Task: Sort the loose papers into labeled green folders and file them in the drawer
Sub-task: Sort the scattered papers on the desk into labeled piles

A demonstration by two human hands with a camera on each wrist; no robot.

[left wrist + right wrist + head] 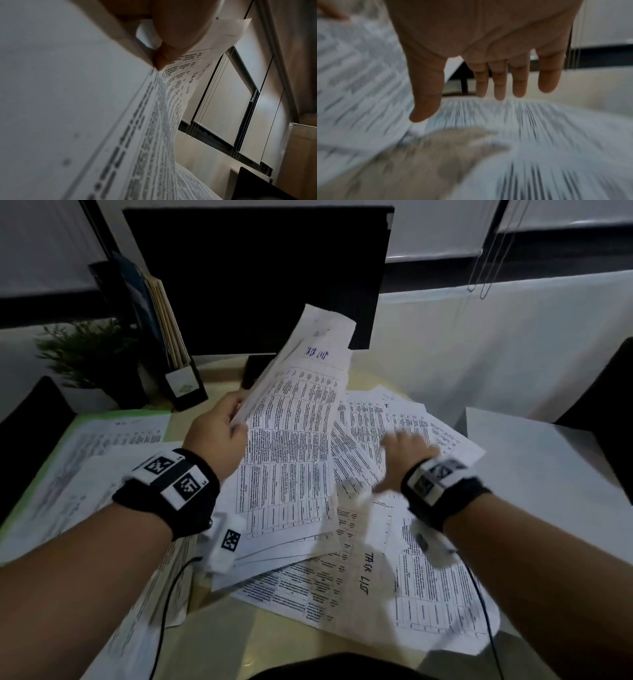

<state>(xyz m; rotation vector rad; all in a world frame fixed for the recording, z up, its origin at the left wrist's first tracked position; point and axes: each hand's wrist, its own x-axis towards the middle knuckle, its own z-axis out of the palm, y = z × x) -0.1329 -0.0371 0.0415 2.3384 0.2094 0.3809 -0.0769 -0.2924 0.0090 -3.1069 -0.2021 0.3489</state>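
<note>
An office desk, dimly lit. Straight beyond the fingertips stands a dark computer monitor (257, 275), switched off; off to the side of the left hand's knuckles a black file holder (178, 364) stuffed with folders, and a small potted plant (85, 354) beside it. Printed table sheets (376, 570), some headed "TASK LIST" by hand, are spread over the pale desktop (274, 642) under both palms. A green folder (102, 419) lies out past the left wrist. Roller blinds (445, 231) with bead cords (486, 268) cover the windows behind.
</note>
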